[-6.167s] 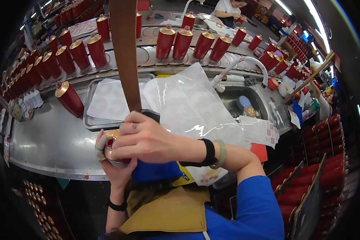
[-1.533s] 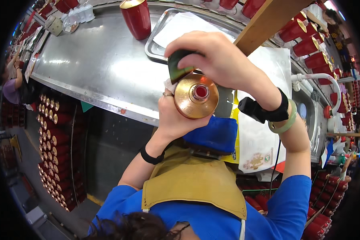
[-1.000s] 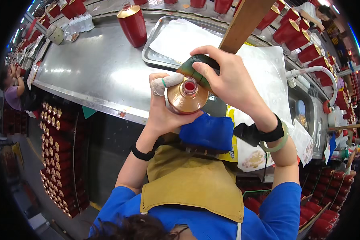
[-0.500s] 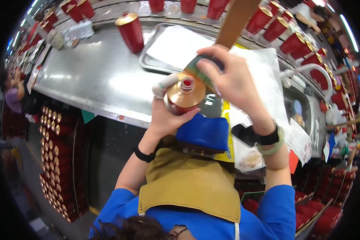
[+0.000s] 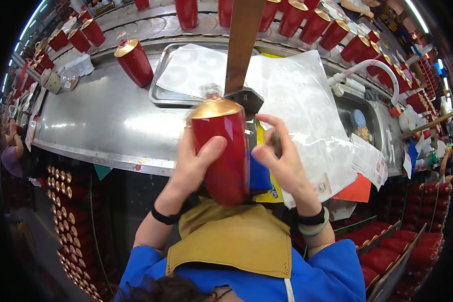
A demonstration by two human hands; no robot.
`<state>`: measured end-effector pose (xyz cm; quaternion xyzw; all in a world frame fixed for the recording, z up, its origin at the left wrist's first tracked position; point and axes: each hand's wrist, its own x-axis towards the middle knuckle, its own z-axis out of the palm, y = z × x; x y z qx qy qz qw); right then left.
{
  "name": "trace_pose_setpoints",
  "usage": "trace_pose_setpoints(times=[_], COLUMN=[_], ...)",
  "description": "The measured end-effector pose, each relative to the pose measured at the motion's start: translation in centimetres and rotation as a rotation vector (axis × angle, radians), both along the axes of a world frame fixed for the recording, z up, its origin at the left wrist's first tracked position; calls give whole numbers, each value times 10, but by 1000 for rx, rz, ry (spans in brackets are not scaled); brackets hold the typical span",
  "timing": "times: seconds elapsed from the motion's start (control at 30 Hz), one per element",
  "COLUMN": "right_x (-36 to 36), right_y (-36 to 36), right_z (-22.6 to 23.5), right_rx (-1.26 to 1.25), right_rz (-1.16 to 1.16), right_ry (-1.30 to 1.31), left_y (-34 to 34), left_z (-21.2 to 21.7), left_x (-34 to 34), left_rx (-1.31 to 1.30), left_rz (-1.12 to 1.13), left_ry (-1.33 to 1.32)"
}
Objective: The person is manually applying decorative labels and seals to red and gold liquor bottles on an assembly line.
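My left hand (image 5: pixel 195 162) is wrapped round a red bottle (image 5: pixel 220 151) with a gold shoulder, its thumb across the red side. The bottle is tilted so its side shows; its neck is blurred. Just right of it, my right hand (image 5: pixel 287 163) is curled with thumb and forefinger apart, off the bottle. A small dark greenish thing (image 5: pixel 276 143) shows among its fingers; its kind I cannot make out. Behind the bottle, a dark block (image 5: pixel 247 100) sits at the foot of a brown post (image 5: pixel 242 45). A blue pad (image 5: pixel 259 173) is partly hidden behind the bottle.
Another red bottle (image 5: pixel 134 63) stands on the metal table (image 5: pixel 85 126), beside a metal tray (image 5: pixel 161 98) with white paper. White sheets (image 5: pixel 304 110) cover the right side, next to a sink (image 5: pixel 367 108) with a curved tap (image 5: pixel 372 64). More red bottles (image 5: pixel 317 25) line the far conveyor.
My left hand has tipped the bottle from a top-down view to showing its side. My right hand has come off its gold shoulder, down and toward me. The view has shifted too.
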<state>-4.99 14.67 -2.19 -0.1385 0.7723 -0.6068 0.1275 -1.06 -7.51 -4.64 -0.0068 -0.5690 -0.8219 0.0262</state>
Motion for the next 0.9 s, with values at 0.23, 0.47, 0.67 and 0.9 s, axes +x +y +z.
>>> trace_pose_setpoints(times=[0.23, 0.47, 0.67, 0.9], right_x=[7, -19, -20, -57], right_y=[-5, -3, 13, 104], right_z=[-31, -52, -54, -71], right_rx=[-290, -161, 16, 317], right_rz=[-66, -157, -151, -188], right_ry=[-251, -75, 55, 248], left_y=[50, 50, 48, 49], left_z=[-19, -32, -26, -22], left_x=[-17, -46, -46, -28], left_rx=[167, 86, -174, -383], left_rz=[-100, -50, 49, -56], left_ry=[-404, -353, -387, -184])
